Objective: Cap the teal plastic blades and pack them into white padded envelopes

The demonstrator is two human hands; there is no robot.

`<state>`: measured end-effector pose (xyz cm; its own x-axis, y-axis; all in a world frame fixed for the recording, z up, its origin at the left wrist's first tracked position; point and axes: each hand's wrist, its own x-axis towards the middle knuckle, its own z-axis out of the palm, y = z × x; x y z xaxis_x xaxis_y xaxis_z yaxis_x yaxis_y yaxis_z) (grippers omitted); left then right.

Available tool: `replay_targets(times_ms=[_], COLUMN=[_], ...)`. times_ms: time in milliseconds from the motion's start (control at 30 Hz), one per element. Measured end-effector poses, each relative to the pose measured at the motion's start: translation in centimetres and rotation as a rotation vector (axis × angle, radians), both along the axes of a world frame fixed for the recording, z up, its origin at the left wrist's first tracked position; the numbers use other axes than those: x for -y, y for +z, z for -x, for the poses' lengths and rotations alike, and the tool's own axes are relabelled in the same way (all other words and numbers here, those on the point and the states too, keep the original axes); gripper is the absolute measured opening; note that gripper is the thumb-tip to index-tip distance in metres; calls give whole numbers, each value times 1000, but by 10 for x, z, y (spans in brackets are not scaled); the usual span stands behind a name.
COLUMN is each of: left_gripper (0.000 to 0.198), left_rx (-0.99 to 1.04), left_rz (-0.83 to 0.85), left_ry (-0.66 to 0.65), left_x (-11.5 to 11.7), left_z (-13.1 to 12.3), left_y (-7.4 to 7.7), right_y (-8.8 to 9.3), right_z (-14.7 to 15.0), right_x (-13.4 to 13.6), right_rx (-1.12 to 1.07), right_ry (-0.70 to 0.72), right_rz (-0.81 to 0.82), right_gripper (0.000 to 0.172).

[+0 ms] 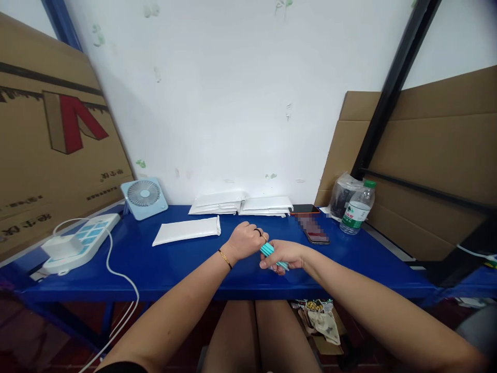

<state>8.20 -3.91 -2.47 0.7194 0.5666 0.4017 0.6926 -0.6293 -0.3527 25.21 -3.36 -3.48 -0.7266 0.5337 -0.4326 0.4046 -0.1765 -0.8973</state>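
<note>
A small bundle of teal strips (267, 250) is held between my two hands above the front part of the blue table. My right hand (287, 253) wraps round its lower part, the thumb lying across it, and pale ends stick out below. My left hand (245, 240) is closed at the bundle's upper end, its fingertips hidden behind the fist. What exactly the strips are I cannot tell. Left of my left hand lies a flat white packet (187, 231).
White packets (219, 202) lie stacked along the wall. At right are two phones (313, 229), a water bottle (356, 210) and a wrapped dark object (344, 194). A blue fan (144, 197) and a power strip (87, 246) with a trailing white cable stand left. Cardboard (50, 171) flanks the table (166, 269).
</note>
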Motion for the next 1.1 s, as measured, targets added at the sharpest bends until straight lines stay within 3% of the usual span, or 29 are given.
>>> replay_targets(times_ms=[133,200,267,400,467,533,633,733,867,1000,1100], left_gripper=[19,59,102,130,130,118,83,47,43,40,37], left_rx=[83,198,282,199,112,84,119,216,394,492,506], left_rz=[113,157,223,588,759,818,765,603,611,647,680], left_ry=[80,128,266,784,865,763,537,371,243,212,205], left_x=[0,-7,-20,-60,-78,-89,-91,-83,-72,-71,-75], left_z=[-1,19,57,154,187,201,190,156,112,90,85], left_y=[4,7,9,2,-4,-9,-11,-7,2,4,-2], right_y=[-10,-12,-13,-14,-16,-16,-14,-7,0,-2,-3], right_z=[-5,-12,-22,-41,-47,-47,-40,-23,-2,2,-3], right_x=[-10,-16,-21,-33,-41,-50,-65,-78,-87,-91,-92], right_rx=[141,188,200,199,204,195,214,301,482,766,843], right_ry=[-124,-166,-191,-196,-179,-174,-190,-203,-206,-195,-144], right_rz=[-365,-443,-477,-490,-496,-508,-575,-797,-1131,-1257,-1302], right_gripper=[33,32,32,33,34,34,33,30,23,17,17])
